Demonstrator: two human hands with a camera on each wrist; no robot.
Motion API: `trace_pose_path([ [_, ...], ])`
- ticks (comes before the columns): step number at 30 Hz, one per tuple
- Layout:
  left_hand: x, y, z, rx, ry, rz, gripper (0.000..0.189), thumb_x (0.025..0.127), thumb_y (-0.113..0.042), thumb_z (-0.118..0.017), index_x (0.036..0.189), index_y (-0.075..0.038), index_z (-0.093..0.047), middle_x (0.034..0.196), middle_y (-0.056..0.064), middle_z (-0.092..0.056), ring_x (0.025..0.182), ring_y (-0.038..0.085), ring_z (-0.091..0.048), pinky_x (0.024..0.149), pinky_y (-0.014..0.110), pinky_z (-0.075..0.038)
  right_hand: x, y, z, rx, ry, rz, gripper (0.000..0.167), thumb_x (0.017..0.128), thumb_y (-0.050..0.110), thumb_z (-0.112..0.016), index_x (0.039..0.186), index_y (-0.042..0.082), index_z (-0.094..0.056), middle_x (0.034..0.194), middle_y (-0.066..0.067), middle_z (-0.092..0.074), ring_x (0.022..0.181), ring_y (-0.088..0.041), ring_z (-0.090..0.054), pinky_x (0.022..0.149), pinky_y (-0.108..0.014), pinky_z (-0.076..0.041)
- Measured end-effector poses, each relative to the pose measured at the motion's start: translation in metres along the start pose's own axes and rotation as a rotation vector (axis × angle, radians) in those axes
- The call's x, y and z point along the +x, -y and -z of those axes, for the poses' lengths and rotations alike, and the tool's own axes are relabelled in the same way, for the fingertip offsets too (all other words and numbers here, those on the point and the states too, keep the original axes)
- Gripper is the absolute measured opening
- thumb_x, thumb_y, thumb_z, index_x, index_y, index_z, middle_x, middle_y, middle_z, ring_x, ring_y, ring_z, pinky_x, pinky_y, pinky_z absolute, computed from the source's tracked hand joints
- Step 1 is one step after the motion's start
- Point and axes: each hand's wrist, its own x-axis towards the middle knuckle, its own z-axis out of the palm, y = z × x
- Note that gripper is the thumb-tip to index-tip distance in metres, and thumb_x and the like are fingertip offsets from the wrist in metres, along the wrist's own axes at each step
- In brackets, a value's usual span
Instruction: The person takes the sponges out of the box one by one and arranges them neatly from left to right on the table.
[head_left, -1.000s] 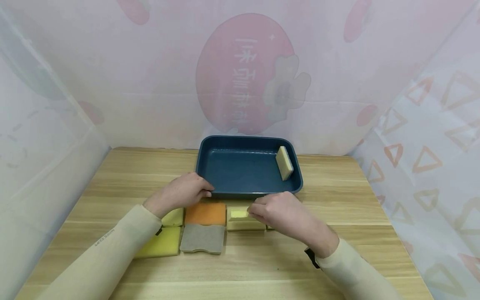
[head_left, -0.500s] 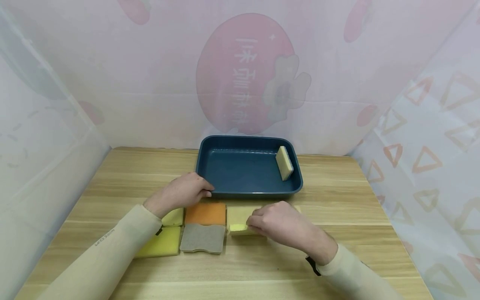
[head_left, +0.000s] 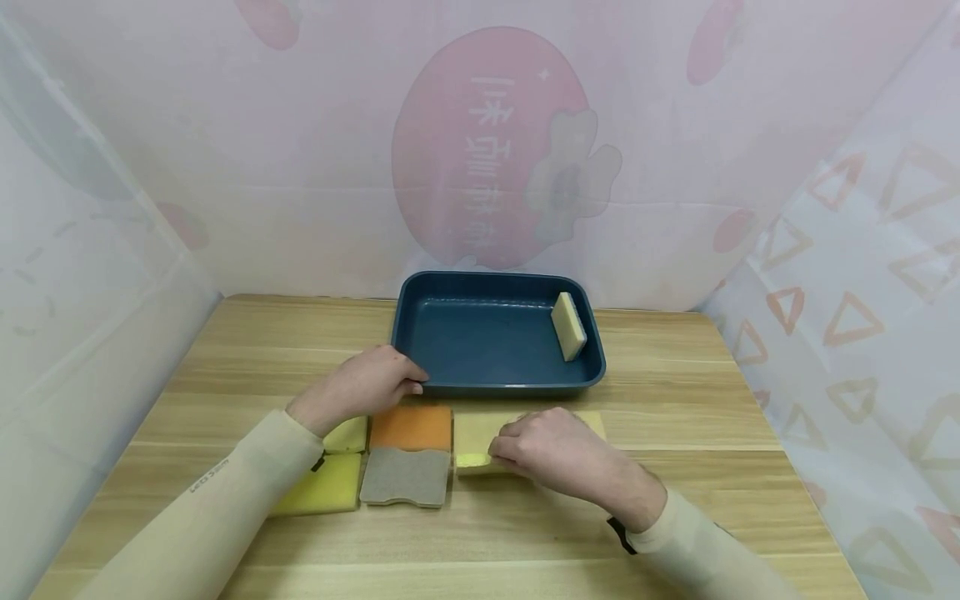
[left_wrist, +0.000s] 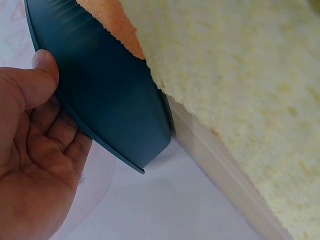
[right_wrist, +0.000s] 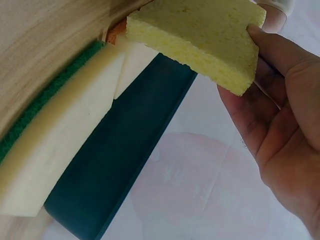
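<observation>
My left hand [head_left: 372, 377] grips the near left rim of a dark blue rectangular pan [head_left: 480, 333], thumb over the rim and fingers outside it, as the left wrist view shows. My right hand [head_left: 558, 450] pinches a yellow sponge [right_wrist: 200, 40] between thumb and fingers, in front of the pan. In the head view the sponge's near edge shows beside my fingertips, over the front of a pale cream sponge [head_left: 480, 429] that lies on the table. My right hand partly covers that cream sponge and another to its right.
A cream sponge [head_left: 567, 327] stands on edge inside the pan's right end. Left of the held sponge lie an orange sponge [head_left: 411, 427], a grey sponge [head_left: 405, 477] with wavy edges and a yellow sponge [head_left: 326, 485]. All lie on the wooden table [head_left: 660, 375], with fabric walls around it.
My right hand has drawn the yellow sponge toward me and tilted it, baring more of the cream sponges behind. My left hand and the pan have stayed put.
</observation>
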Motion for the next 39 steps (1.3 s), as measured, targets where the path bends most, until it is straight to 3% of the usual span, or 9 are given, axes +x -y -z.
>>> trace_pose_path([
  [9, 0.001, 0.002, -0.002, 0.006, 0.004, 0.005, 0.015, 0.113, -0.010, -0.078, 0.115, -0.011, -0.093, 0.109, 0.003, -0.091, 0.087, 0.010, -0.079, 0.089, 0.041, -0.073, 0.002, 0.000, -0.005, -0.026, 0.017, -0.029, 0.005, 0.106, 0.023, -0.090, 0.104, 0.025, -0.086, 0.095, 0.016, -0.085, 0.083, 0.001, -0.078, 0.068, -0.019, -0.063],
  [18, 0.001, 0.001, -0.002, 0.009, 0.000, 0.003, 0.015, 0.113, -0.011, -0.078, 0.117, -0.011, -0.093, 0.113, 0.004, -0.092, 0.095, 0.018, -0.086, 0.093, 0.044, -0.074, 0.005, 0.001, -0.010, -0.090, -0.016, -0.042, 0.012, 0.108, 0.024, -0.089, 0.097, 0.027, -0.084, 0.085, 0.018, -0.078, 0.072, 0.003, -0.066, 0.059, -0.017, -0.054],
  [25, 0.001, 0.001, -0.002, 0.012, 0.004, 0.001, 0.015, 0.113, -0.010, -0.078, 0.114, -0.012, -0.092, 0.108, 0.002, -0.091, 0.087, 0.011, -0.080, 0.090, 0.042, -0.073, 0.004, 0.005, -0.013, -0.127, 0.014, -0.013, 0.022, 0.107, 0.021, -0.087, 0.089, 0.026, -0.075, 0.076, 0.015, -0.066, 0.068, -0.001, -0.053, 0.053, -0.017, -0.038],
  [29, 0.001, 0.000, -0.001, 0.009, 0.005, 0.003, 0.015, 0.114, -0.010, -0.078, 0.115, -0.011, -0.092, 0.108, 0.003, -0.091, 0.086, 0.011, -0.080, 0.090, 0.042, -0.074, 0.004, 0.007, -0.014, -0.103, 0.023, -0.017, 0.018, 0.110, 0.027, -0.086, 0.093, 0.026, -0.079, 0.081, 0.016, -0.072, 0.070, 0.000, -0.061, 0.056, -0.018, -0.047],
  [33, 0.000, -0.001, 0.000, 0.010, 0.006, 0.008, 0.016, 0.113, -0.010, -0.078, 0.120, -0.009, -0.092, 0.115, 0.006, -0.092, 0.096, 0.019, -0.086, 0.093, 0.045, -0.074, 0.004, 0.008, -0.014, -0.051, 0.045, -0.017, 0.013, 0.112, 0.032, -0.084, 0.101, 0.025, -0.084, 0.089, 0.015, -0.080, 0.078, 0.000, -0.071, 0.065, -0.020, -0.060],
  [39, 0.001, -0.002, -0.001, 0.008, 0.006, 0.012, 0.017, 0.113, -0.009, -0.078, 0.122, -0.008, -0.092, 0.117, 0.008, -0.092, 0.102, 0.024, -0.088, 0.095, 0.046, -0.075, 0.002, 0.007, -0.018, 0.051, 0.095, 0.013, 0.008, 0.111, 0.033, -0.086, 0.106, 0.026, -0.085, 0.096, 0.016, -0.081, 0.087, 0.000, -0.074, 0.074, -0.019, -0.063],
])
